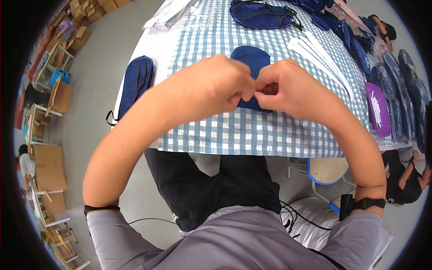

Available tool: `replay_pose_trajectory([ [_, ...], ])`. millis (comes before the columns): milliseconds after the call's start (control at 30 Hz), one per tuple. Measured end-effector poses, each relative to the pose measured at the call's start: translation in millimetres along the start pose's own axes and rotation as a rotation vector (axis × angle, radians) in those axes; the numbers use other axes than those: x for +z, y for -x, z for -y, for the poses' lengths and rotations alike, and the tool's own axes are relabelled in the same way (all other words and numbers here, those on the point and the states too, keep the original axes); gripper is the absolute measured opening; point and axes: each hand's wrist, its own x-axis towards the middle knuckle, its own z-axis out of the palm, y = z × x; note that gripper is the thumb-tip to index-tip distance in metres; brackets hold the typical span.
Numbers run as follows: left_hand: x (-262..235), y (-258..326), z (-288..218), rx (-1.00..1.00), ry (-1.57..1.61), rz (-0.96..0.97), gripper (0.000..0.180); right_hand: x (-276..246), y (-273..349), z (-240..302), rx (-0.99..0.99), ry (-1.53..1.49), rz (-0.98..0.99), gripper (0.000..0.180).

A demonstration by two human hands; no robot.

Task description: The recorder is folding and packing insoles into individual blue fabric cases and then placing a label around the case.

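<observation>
A navy blue fabric piece point(253, 57) with a dotted, sole-like surface lies on the checked tablecloth. My left hand point(228, 83) and my right hand point(288, 87) meet right above it and cover its middle. The fingers of both hands are closed in a pinch, their tips almost touching. Whatever is between them is too small or hidden to make out. To the left of my left forearm rests a navy zippered pouch point(137, 80) with a black loop. Another navy pouch point(261, 15) lies at the far side of the table.
White paper strips point(321, 63) fan out to the right, near a purple tray point(378, 108). Navy items in clear plastic point(398, 90) line the right edge. Clear plastic bags point(173, 15) lie far left. Other people work at the right; a chair point(328, 171) stands below the table edge.
</observation>
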Motion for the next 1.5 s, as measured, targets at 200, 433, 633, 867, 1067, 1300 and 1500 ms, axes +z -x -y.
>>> replay_pose_trajectory([
  [200, 10.9, 15.2, -9.0, 0.017, -0.137, -0.014, 0.023, 12.4, 6.6, -10.1, -0.061, -0.013, -0.083, 0.016],
  [433, 16.8, 11.7, -5.6, 0.041, -0.145, -0.035, 0.028, 31.8, 23.2, -18.1, -0.611, 0.331, -0.369, 0.015],
  [633, 8.6, 4.5, -4.4, -0.061, 0.001, -0.006, 0.027, 27.6, 14.8, -17.4, -0.538, 0.368, -0.313, 0.016],
  [867, 2.9, -8.4, 7.2, -0.148, 0.118, 0.048, 0.025, 6.1, 1.9, -9.4, -0.204, 0.062, -0.137, 0.016],
  [1067, -7.5, -21.3, 14.2, -0.271, 0.147, 0.143, 0.014, -11.3, -11.6, -1.3, 0.008, 0.012, 0.004, 0.016],
  [1300, -5.8, -22.2, 18.0, -0.075, 0.033, 0.049, 0.015, -20.8, -21.6, -8.0, 0.066, 0.029, 0.072, 0.016],
  [1500, 4.0, -2.9, 3.7, -0.004, -0.086, -0.006, 0.022, -9.4, -16.6, -21.8, -0.020, -0.021, -0.029, 0.016],
])
